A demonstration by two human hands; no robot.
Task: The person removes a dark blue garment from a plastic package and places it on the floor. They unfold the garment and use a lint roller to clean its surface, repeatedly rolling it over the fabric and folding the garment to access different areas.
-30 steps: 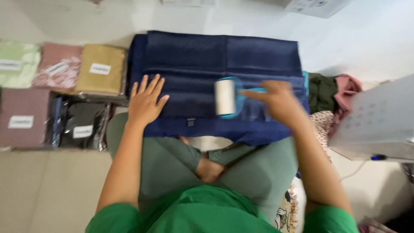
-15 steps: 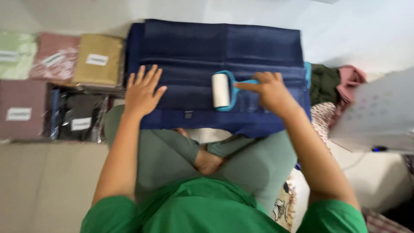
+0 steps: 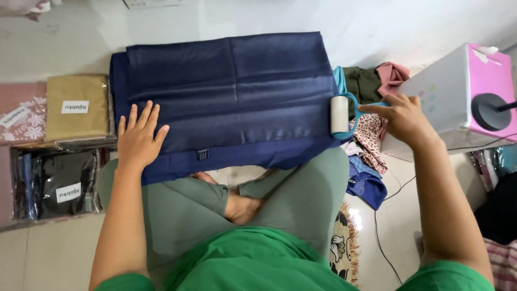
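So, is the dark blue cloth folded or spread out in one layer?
Folded. The dark blue cloth shows crease lines across it and a lower layer edge sticking out along the near side, under the left hand.

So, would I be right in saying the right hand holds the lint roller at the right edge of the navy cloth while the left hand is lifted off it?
Not quite. In the head view the left hand lies flat on the navy cloth, fingers spread, not lifted. The rest stands: the right hand holds the lint roller at the cloth's right edge.
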